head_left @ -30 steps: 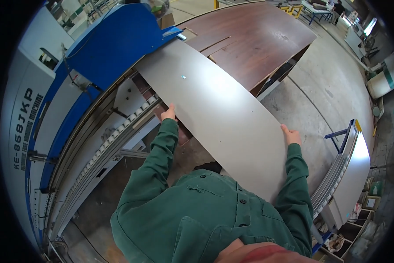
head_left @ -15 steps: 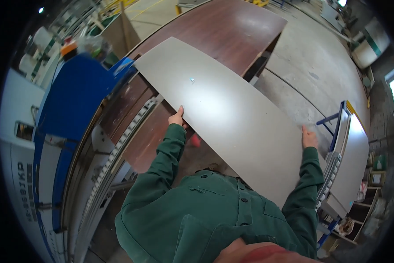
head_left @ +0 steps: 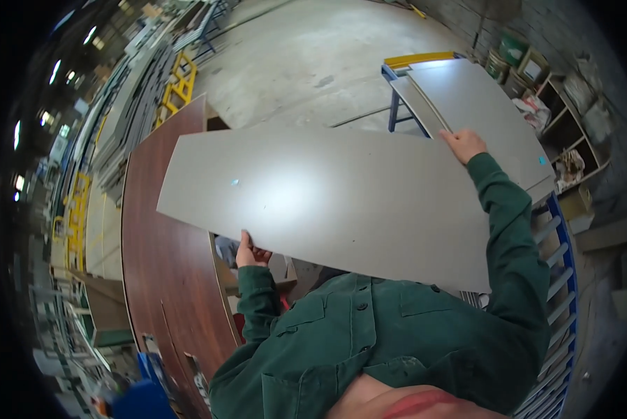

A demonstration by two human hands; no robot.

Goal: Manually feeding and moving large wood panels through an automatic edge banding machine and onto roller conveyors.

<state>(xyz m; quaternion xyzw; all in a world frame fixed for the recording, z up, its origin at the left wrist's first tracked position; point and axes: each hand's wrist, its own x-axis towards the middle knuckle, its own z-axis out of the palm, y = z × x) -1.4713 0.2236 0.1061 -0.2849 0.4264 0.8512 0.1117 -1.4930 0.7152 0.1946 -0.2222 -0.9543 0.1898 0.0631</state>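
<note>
A long light-grey panel point(head_left: 313, 202) spans the space in front of my body, a small pale-blue sticker near its left end. My left hand point(head_left: 252, 253) grips its near edge, thumb on top and fingers underneath. At the far right corner my right hand point(head_left: 465, 145) is closed on the panel's edge, fingertips partly out of sight. The panel's left end overlaps a reddish-brown wood-look table point(head_left: 170, 244); whether it touches the top cannot be told. Beyond my right hand lies a stack of similar grey panels point(head_left: 467, 98).
The stack rests on a blue and yellow frame, and a roller conveyor point(head_left: 554, 286) with blue rails runs along my right. Shelving point(head_left: 568, 143) and buckets point(head_left: 512, 49) stand by the far right wall. Long profiles on yellow racks point(head_left: 181, 84) are at the far left.
My body and the panel have swung to the right, away from the blue and white machine. The panel's right end is now close to the grey stack. Both hands have kept their hold.
</note>
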